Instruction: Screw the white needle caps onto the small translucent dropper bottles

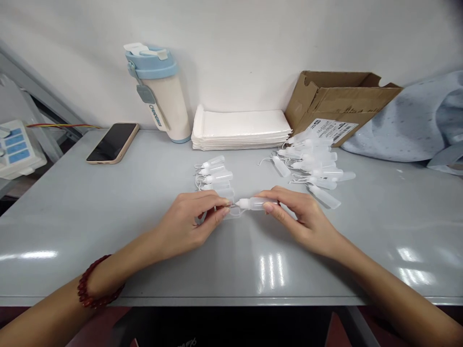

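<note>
My right hand (294, 214) holds a small translucent needle-tip squeeze bottle (257, 204) by its body, thumb in front and fingers behind. The bottle lies level, its white collar and thin metal tip pointing left. At that tip, my left hand (200, 214) is closed in a pinch of thumb and forefinger; a thin white strap loops from the collar toward these fingers. What exactly the fingertips cover is hidden. Just beyond my left hand, several similar bottles (218, 177) lie in a row, partly covered by the hand. A loose heap of such bottles (314, 161) lies beyond my right hand.
Along the wall stand a cream tumbler (168, 103) with a blue lid, a stack of white packets (242, 126) and an open cardboard box (347, 103). A phone (113, 143) lies at left on the grey table (152, 284). Pale blue fabric (405, 120) sits at right.
</note>
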